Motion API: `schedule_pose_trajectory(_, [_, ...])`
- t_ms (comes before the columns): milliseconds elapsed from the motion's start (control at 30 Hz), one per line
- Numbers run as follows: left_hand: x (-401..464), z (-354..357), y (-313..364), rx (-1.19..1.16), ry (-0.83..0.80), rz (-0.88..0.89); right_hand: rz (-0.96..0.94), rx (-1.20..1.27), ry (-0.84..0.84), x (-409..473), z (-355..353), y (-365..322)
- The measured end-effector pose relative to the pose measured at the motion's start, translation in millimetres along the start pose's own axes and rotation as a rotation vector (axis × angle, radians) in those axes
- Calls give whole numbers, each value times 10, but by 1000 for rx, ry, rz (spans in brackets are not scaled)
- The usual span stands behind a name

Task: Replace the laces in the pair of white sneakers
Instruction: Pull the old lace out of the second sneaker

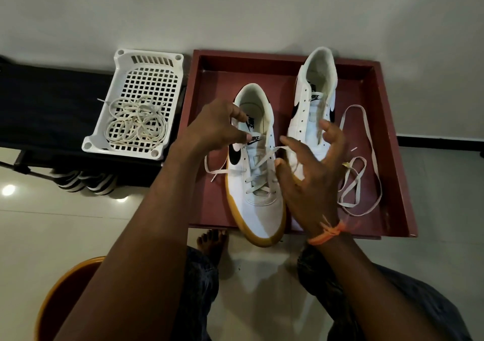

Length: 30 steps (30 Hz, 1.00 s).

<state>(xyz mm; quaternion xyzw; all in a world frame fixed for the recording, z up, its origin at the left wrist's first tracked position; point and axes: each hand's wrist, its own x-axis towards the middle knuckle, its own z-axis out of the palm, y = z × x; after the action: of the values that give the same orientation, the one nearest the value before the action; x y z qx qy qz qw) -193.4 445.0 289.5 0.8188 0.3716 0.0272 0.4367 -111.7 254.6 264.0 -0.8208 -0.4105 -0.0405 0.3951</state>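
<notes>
A home, by the look of it: glossy pale floor tiles [39, 217] reflect a ceiling light, and a plain wall with a dark skirting strip [440, 141] runs beyond the hands. Striped footwear [83, 182] sits under a low dark bench left of the left hand [217, 125], and a bare foot [212, 241] rests on the tiles below it.

Sneakers [255, 201]: white uppers, black swoosh marks, tan gum soles, black logo print on tongues. Laces [360, 173]: white. Tray [392, 183]: dark red-brown. Basket [136, 78]: white, square grid pattern; old laces [136, 123] inside: off-white. Wrist thread [327, 233]: orange. Bench [52, 104]: black. Floor [65, 230]: glossy pale tiles. Stool [52, 301]: orange-brown.
</notes>
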Motion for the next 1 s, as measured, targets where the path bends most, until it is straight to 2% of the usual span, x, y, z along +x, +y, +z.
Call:
schedule_pose_trajectory(67, [-3,3,-4,-16,-3,-4,-116,-141,-132,-30,115,-21])
schedule_pose_trajectory(133, [-3,4,-17,-30,-5,-6,-111,-196,-229,-74,234,-28])
schedule_pose_trajectory(200, [5,23,-14,-37,0,-9,-75,-198,-248,-110,305,-12])
schedule_pose_trajectory(300, [26,44,12,-21,5,-11,-89,-169,-149,-74,273,-15])
schedule_pose_trajectory(467, [11,6,-9,-66,-17,-35,160,72,144,128,42,81])
schedule_pose_trajectory(533, [9,4,2,-50,-14,-35,160,84,163,188,4,117])
schedule_pose_trajectory(600, [14,9,14,-37,-10,-30,31,-9,64,155,35,109])
schedule_pose_trajectory(667, [14,12,21,-31,-13,-19,-113,-143,-115,56,121,81])
schedule_pose_trajectory(733, [18,18,15,-27,-15,-11,-142,-201,-255,-51,245,66])
schedule_pose_trajectory(800, [27,26,8,-18,-13,-5,-106,-221,-284,-117,318,44])
schedule_pose_trajectory(900, [22,25,9,-32,-9,-18,-107,-148,-183,-89,297,13])
schedule_pose_trajectory(1000, [6,9,12,-59,-12,-24,62,-2,29,62,158,53])
